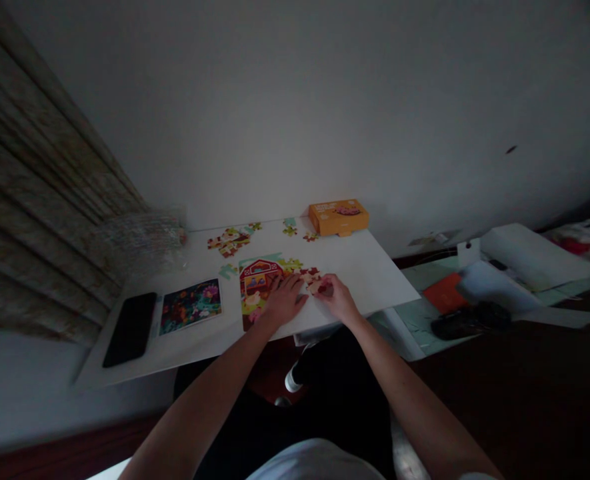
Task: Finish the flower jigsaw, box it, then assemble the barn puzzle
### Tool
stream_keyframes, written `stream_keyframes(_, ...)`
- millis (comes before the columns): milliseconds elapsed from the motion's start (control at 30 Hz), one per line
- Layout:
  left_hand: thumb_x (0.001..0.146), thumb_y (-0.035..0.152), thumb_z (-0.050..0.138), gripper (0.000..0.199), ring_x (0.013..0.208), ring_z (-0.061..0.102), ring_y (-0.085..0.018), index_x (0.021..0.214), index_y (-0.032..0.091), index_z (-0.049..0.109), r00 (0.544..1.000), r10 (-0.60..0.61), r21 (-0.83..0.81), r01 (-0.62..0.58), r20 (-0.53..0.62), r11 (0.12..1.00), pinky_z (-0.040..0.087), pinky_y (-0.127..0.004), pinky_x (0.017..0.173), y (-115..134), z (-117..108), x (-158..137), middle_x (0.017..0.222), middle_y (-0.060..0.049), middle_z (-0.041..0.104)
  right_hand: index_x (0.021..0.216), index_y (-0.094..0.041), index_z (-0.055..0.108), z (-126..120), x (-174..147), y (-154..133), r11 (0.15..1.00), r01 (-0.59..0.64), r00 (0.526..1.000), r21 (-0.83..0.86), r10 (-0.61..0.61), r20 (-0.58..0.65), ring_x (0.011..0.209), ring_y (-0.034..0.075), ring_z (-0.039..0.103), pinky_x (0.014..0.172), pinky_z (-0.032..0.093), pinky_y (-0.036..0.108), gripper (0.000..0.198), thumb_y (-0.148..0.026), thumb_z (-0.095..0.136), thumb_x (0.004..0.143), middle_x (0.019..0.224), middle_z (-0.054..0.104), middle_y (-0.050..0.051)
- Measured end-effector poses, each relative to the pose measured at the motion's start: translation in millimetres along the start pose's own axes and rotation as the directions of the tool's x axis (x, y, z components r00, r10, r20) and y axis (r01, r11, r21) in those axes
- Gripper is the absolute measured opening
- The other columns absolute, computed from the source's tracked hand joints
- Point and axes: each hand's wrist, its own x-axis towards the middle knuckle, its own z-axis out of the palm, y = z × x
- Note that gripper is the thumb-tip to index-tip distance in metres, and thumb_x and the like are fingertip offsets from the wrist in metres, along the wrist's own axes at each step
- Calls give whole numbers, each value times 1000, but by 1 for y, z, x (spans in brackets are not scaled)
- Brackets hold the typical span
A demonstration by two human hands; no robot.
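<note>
A partly joined jigsaw puzzle point(256, 283) with a red barn lies near the front edge of the white table. My left hand point(285, 300) rests over its right side, palm down with the fingers stretched out. Just to the right, my right hand point(339, 300) has its thumb and fingers closed together on a reddish puzzle piece, mostly covered by the fingers. Several red and pink puzzle pieces point(311, 276) sit between the hands, against the puzzle's right edge. Whether the held piece is joined to these, I cannot tell.
Loose puzzle pieces point(231, 241) lie towards the back of the table, near an orange box point(339, 217). A dark picture sheet point(192, 307) and a black flat object point(131, 330) are at left, by clear bubble wrap point(145, 240). A cluttered low surface point(425, 273) stands at right.
</note>
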Motion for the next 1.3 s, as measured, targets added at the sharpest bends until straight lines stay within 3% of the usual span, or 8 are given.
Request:
stream_keyframes(100, 104, 41, 45, 47, 148, 42, -27, 146, 23, 53, 1000, -7, 1, 7, 2, 1000, 21, -55, 128, 0, -1, 0, 158, -10, 51, 115, -22, 59, 2, 0, -3, 1000, -14, 999, -11, 14, -29, 96, 21, 70, 89, 54, 35, 44, -25, 80, 77, 110, 74, 7)
stream_keyframes(267, 103, 34, 46, 49, 140, 49, -31, 151, 28, 49, 1000, 3, 64, -4, 15, 998, 32, -56, 122, 4, -11, 13, 154, -9, 54, 107, -22, 64, 3, 2, -7, 979, -36, 999, -202, 28, -40, 99, 25, 69, 91, 53, 39, 35, -25, 81, 76, 105, 74, 8)
stream_keyframes(433, 104, 30, 43, 44, 129, 55, -36, 146, 32, 56, 998, 6, 142, -16, 66, 990, 45, -58, 107, 11, -25, 34, 140, -12, 61, 111, -22, 62, 4, 2, -16, 950, -186, 982, -249, 187, -23, 89, 25, 73, 80, 53, 34, 37, -25, 79, 78, 91, 76, 6)
stream_keyframes(700, 105, 29, 42, 41, 131, 53, -34, 141, 34, 61, 998, 15, 102, -21, 64, 995, 43, -59, 108, 5, -18, 37, 140, -11, 59, 111, -22, 60, 8, 7, -24, 898, -362, 932, -249, 355, -72, 90, 28, 76, 70, 51, 32, 42, -30, 79, 75, 89, 78, 8)
stream_keyframes(1000, 104, 31, 41, 39, 130, 54, -34, 136, 31, 64, 1000, -4, 106, 1, 29, 994, 42, -58, 109, 9, -17, 33, 139, -11, 61, 113, -23, 66, 4, 10, -20, 910, -323, 945, -259, 324, -40, 87, 26, 76, 70, 52, 30, 42, -24, 78, 73, 91, 78, 7)
stream_keyframes(1167, 107, 31, 37, 41, 133, 54, -28, 140, 29, 60, 999, -16, 11, 15, 32, 1000, 43, -51, 112, 5, -20, 30, 144, -8, 61, 94, -25, 74, 2, 10, -18, 929, -268, 961, -256, 278, 2, 83, 24, 75, 70, 52, 29, 24, -22, 77, 71, 87, 79, 4)
stream_keyframes(1300, 105, 28, 40, 39, 131, 57, -24, 137, 25, 62, 988, -104, -57, 98, -113, 994, 41, -42, 117, -21, -31, 18, 139, -8, 64, 83, -24, 73, 0, 9, -12, 957, -204, 977, -207, 214, 26, 82, 23, 74, 70, 52, 28, 17, -20, 75, 67, 82, 77, 2)
